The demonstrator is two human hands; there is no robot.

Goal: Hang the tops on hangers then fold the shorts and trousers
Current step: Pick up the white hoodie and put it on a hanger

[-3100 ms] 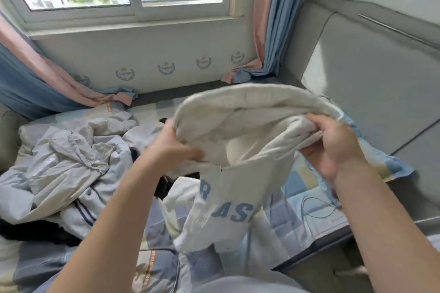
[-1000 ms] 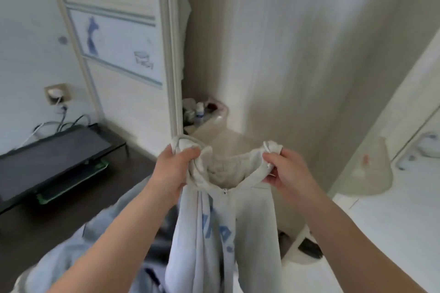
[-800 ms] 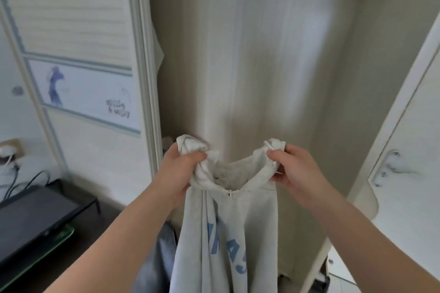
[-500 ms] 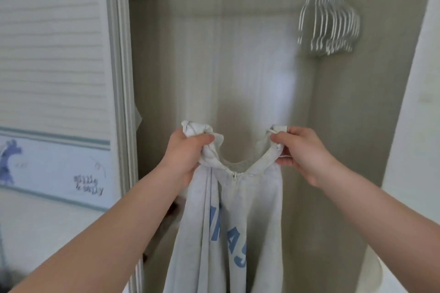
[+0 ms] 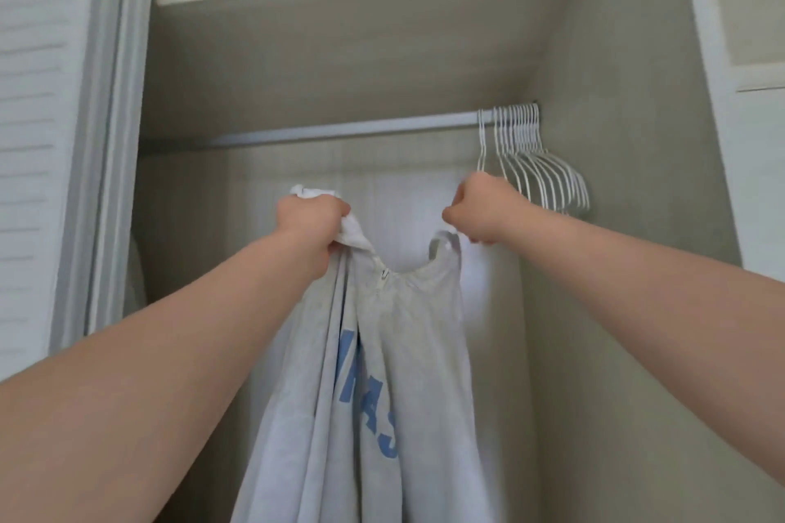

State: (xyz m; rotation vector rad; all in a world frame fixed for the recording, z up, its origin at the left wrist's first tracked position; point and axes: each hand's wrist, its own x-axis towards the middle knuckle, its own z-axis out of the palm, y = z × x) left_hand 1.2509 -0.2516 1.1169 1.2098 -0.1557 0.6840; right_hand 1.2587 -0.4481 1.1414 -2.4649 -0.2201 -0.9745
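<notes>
The left hand (image 5: 312, 223) and right hand (image 5: 478, 211) each gripped the neckline of the top (image 5: 408, 352), likely spreading it for the upper-right hangers (image 5: 536, 166).

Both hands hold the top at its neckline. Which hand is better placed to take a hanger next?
Probably the right hand: it grips the white top close beside the hangers bunched at the right end of the rail. The left hand holds the top farther left.
</notes>
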